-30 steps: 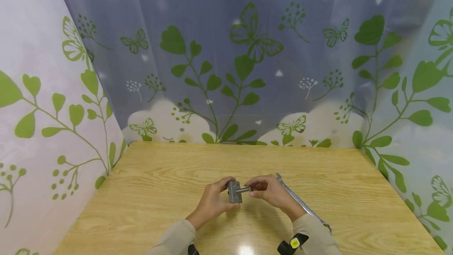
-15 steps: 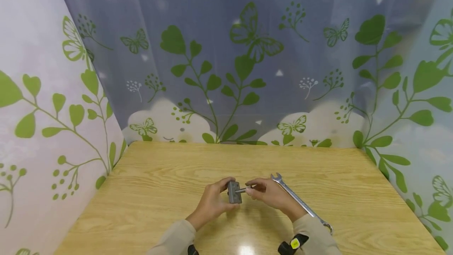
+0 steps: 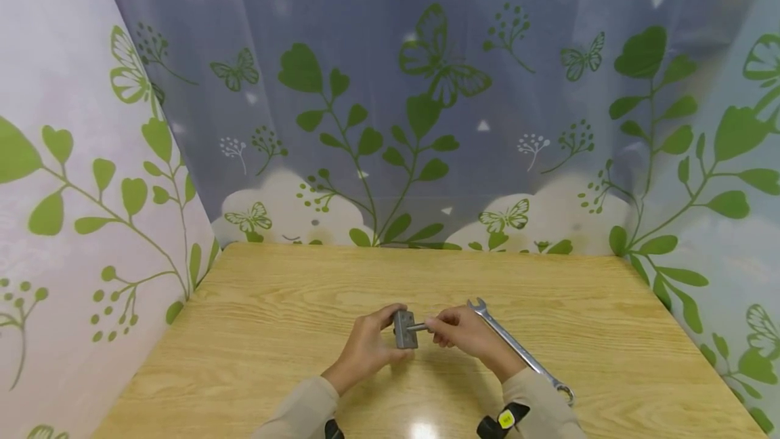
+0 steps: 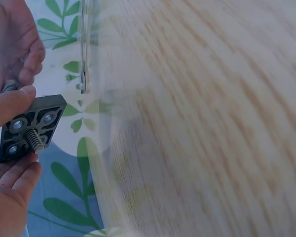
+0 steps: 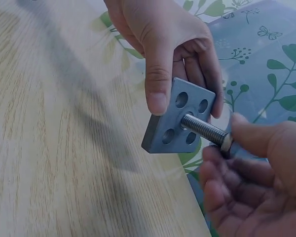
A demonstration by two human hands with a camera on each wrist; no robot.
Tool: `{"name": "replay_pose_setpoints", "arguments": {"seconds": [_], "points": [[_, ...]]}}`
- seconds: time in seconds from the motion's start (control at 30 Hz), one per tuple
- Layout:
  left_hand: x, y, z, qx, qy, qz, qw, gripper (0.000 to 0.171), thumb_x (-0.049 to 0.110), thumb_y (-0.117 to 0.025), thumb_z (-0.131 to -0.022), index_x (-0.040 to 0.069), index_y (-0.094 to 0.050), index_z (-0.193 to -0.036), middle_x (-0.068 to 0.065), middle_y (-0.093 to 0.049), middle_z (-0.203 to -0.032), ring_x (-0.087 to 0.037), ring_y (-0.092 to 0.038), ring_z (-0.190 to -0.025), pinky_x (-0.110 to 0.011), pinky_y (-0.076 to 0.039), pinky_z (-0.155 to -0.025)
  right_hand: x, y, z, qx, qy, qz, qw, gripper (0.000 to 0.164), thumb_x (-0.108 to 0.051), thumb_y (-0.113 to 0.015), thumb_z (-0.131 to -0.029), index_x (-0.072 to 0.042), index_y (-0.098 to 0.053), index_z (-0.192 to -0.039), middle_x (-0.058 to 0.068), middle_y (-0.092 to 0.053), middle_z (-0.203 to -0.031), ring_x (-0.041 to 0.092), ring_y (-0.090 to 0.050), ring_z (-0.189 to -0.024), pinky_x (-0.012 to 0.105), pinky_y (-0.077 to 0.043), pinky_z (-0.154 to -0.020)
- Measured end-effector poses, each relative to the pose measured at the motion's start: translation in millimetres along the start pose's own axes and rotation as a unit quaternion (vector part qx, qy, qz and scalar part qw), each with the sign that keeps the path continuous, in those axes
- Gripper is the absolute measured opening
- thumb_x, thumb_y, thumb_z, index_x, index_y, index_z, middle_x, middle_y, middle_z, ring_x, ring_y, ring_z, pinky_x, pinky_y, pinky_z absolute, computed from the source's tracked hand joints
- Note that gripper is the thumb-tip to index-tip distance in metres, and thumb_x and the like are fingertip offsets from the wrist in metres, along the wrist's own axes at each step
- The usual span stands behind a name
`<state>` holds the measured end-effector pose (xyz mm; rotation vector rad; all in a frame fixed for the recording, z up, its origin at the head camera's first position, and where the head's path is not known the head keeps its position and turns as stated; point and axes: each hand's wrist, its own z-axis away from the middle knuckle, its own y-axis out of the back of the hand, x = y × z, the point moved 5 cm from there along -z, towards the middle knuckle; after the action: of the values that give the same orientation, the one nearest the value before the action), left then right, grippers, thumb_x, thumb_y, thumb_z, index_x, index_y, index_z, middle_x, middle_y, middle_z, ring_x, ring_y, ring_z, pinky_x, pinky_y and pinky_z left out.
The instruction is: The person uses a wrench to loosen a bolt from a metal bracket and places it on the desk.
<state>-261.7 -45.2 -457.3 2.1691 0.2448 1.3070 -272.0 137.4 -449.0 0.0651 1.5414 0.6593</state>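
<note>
A square grey metal plate [image 5: 180,118] with holes at its corners is gripped by its edges in my left hand [image 3: 363,349], thumb on one side and fingers opposite. Through its middle runs a threaded bolt [image 5: 204,129]; the tip sticks out of the ribbed back face in the left wrist view. My right hand [image 3: 468,335] pinches the hex-head end of the bolt between thumb and fingers, partly covering the head. Both hands hold these parts above the wooden table [image 3: 292,290].
A combination wrench [image 3: 518,347] lies slanted on the table beside the right hand and forearm, its open end away from me. Behind the table hangs a printed curtain [image 3: 378,154] with leaves and butterflies, and similar panels stand at both sides.
My right fingers have shifted around the bolt head, thumb moving forward and fingers curling in. The wrench's open end has come out from behind that hand. The left hand keeps its hold on the plate.
</note>
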Motion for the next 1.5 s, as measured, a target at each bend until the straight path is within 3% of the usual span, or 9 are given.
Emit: {"name": "replay_pose_setpoints", "arguments": {"seconds": [0.1,0.23,0.67,0.87,1.03,1.17,1.3,1.5], "points": [[0.2,0.3,-0.5,-0.002,0.001,-0.003,1.0,0.069,0.007,-0.086,-0.069,-0.001,-0.055,-0.13,-0.016,-0.063,-0.123,-0.03,-0.062,-0.112,-0.037,-0.052,-0.096,-2.3,1.5,-0.7,0.009,0.05,0.007,0.999,0.024,-0.018,-0.067,-0.091,0.001,-0.067,-0.105,0.007,-0.066,-0.089,0.015,-0.061,-0.08,0.033,-0.057,-0.073],[0.2,1.2,-1.5,0.001,0.004,-0.002,1.0,0.069,0.008,-0.086,-0.068,0.0,-0.055,-0.13,-0.015,-0.064,-0.123,-0.029,-0.063,-0.112,-0.038,-0.052,-0.097,-5.6,2.1,-0.7,0.011,0.093,0.004,0.996,0.023,-0.006,-0.069,-0.087,0.003,-0.067,-0.109,0.011,-0.066,-0.097,0.016,-0.061,-0.085,0.024,-0.056,-0.072],[0.0,2.1,-0.6,0.005,0.001,-0.003,1.0,0.069,0.009,-0.087,-0.068,-0.001,-0.055,-0.129,-0.017,-0.063,-0.123,-0.03,-0.063,-0.111,-0.036,-0.053,-0.094,-6.9,-2.0,-0.2,-0.006,0.094,0.006,0.996,0.024,0.001,-0.064,-0.089,0.003,-0.065,-0.113,0.014,-0.065,-0.108,0.023,-0.062,-0.094,0.029,-0.056,-0.079],[0.8,2.3,0.9,0.004,0.009,-0.002,1.0,0.069,0.008,-0.087,-0.068,0.0,-0.055,-0.129,-0.018,-0.062,-0.124,-0.031,-0.063,-0.111,-0.035,-0.053,-0.095,-2.0,-2.4,1.7,0.012,0.047,-0.01,0.999,0.038,-0.024,-0.062,-0.095,0.005,-0.061,-0.12,0.016,-0.066,-0.109,0.026,-0.064,-0.097,0.04,-0.057,-0.084],[1.6,2.5,2.1,0.006,0.009,-0.002,0.9999,0.069,0.005,-0.086,-0.067,-0.002,-0.055,-0.129,-0.018,-0.062,-0.124,-0.031,-0.063,-0.111,-0.035,-0.052,-0.096,4.9,-5.9,2.7,0.026,-0.022,-0.066,0.997,0.054,-0.041,-0.048,-0.1,0.011,-0.064,-0.101,0.013,-0.069,-0.082,0.025,-0.068,-0.075,0.042,-0.06,-0.073],[1.6,2.1,2.3,0.007,0.005,-0.005,1.0,0.07,0.006,-0.087,-0.067,-0.003,-0.055,-0.129,-0.017,-0.063,-0.124,-0.031,-0.063,-0.111,-0.035,-0.052,-0.096,6.5,-8.0,2.6,0.027,-0.05,-0.067,0.996,0.059,-0.046,-0.047,-0.099,0.009,-0.065,-0.089,0.006,-0.065,-0.069,0.019,-0.065,-0.065,0.039,-0.06,-0.066],[1.7,1.6,2.3,0.003,0.001,-0.008,1.0,0.069,0.007,-0.086,-0.068,-0.003,-0.055,-0.129,-0.017,-0.062,-0.124,-0.031,-0.062,-0.111,-0.036,-0.053,-0.096,4.1,-6.5,0.7,0.023,-0.028,-0.048,0.998,0.047,-0.038,-0.054,-0.098,0.006,-0.066,-0.091,0.004,-0.064,-0.07,0.015,-0.062,-0.065,0.038,-0.059,-0.066],[0.6,1.7,2.1,0.0,-0.001,-0.018,0.9998,0.068,0.009,-0.086,-0.069,-0.002,-0.055,-0.129,-0.016,-0.063,-0.123,-0.03,-0.063,-0.111,-0.036,-0.053,-0.095,-1.8,-2.1,-0.3,0.025,0.051,-0.012,0.998,0.022,-0.015,-0.069,-0.089,0.0,-0.069,-0.105,0.011,-0.068,-0.096,0.018,-0.063,-0.084,0.031,-0.058,-0.074]]}}
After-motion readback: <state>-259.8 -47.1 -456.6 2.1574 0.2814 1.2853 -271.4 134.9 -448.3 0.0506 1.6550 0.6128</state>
